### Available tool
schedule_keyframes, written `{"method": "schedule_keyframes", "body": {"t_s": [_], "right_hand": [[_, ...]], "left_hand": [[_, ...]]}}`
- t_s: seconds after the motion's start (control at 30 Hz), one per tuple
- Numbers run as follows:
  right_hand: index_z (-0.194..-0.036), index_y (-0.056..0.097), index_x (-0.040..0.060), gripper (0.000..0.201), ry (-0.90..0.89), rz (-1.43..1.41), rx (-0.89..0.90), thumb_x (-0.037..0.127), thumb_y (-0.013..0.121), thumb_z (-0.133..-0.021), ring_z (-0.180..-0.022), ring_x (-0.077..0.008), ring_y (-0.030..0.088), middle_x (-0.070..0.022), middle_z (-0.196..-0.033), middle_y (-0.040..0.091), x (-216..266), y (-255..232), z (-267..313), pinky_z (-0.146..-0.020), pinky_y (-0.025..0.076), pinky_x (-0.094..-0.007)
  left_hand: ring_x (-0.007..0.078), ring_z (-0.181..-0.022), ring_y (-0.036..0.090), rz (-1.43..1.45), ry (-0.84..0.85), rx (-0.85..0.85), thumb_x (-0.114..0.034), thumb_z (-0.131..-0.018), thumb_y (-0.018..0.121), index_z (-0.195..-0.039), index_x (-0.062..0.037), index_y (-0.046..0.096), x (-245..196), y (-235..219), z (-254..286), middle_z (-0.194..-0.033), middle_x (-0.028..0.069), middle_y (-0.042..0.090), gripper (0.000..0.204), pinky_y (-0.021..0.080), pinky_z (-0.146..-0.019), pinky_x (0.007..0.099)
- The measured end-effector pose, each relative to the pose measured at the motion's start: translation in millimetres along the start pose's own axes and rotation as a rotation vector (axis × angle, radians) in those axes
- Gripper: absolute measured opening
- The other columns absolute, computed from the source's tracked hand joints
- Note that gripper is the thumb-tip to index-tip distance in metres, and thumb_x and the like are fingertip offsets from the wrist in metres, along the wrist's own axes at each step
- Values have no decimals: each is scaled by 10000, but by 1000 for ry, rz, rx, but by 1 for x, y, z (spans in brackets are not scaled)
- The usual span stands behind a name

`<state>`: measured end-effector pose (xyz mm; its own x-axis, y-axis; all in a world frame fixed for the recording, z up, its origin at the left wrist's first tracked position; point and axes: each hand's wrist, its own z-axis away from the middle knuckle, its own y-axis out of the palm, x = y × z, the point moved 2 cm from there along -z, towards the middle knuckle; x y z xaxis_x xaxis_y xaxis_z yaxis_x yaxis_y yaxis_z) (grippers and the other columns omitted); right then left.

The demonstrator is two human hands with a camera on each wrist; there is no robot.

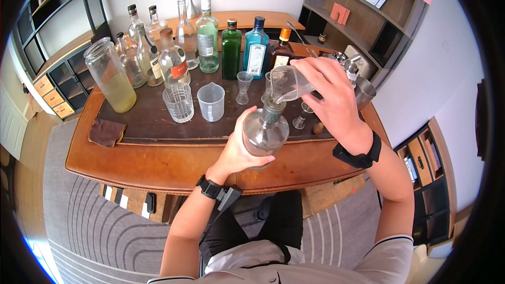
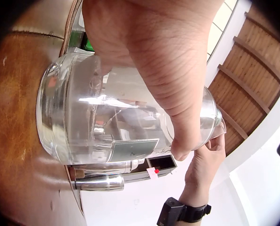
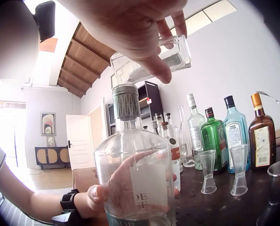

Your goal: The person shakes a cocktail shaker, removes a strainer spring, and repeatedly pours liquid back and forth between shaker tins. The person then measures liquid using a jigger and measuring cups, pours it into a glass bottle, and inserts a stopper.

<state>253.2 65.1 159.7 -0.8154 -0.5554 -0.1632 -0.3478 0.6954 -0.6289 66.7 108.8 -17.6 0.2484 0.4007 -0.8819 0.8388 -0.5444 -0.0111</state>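
My left hand grips a clear round-shouldered bottle around its body, near the table's front edge. A grey patterned collar surrounds the bottle's neck. With my right hand I hold a small clear glass vessel tipped on its side, its rim at the bottle's mouth. In the right wrist view, the fingers and thumb wrap the glass vessel, which has some clear liquid inside. The left wrist view has the left hand across the bottle, with a little liquid low in it.
Behind the hands stand several bottles, a plastic measuring cup, a cut-glass tumbler and clear jiggers. A tall jug of yellowish liquid and a folded brown cloth are at the left. Metal tins stand right.
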Motion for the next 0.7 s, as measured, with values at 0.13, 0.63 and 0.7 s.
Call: {"method": "schedule_keyframes", "body": {"t_s": [0.13,0.63,0.7], "right_hand": [[-1260,636,98,701,-7,3,1,-72,785,-596,-1027,-306,595,-78,-1125,641,1,-1,-1,-881,489,-422],[-1225,661,108,619,-27,53,-20,-53,764,-636,-1010,-293,598,-66,-1095,638,3,-1,-2,-857,484,-415],[-1219,666,110,600,-36,62,-30,-46,757,-647,-1009,-291,598,-63,-1092,637,3,-1,-3,-858,484,-414]], "left_hand": [[263,-1371,439,3,18,6,-256,-605,961,-1541,-34,202,1,0,0,-1466,143,432,1226,344,-1163,428],[260,-1370,440,1,7,9,-255,-605,962,-1542,-39,199,1,0,0,-1465,141,433,1228,347,-1162,431],[260,-1374,437,11,9,1,-252,-601,962,-1541,-38,205,0,0,0,-1466,141,433,1226,346,-1162,430]]}}
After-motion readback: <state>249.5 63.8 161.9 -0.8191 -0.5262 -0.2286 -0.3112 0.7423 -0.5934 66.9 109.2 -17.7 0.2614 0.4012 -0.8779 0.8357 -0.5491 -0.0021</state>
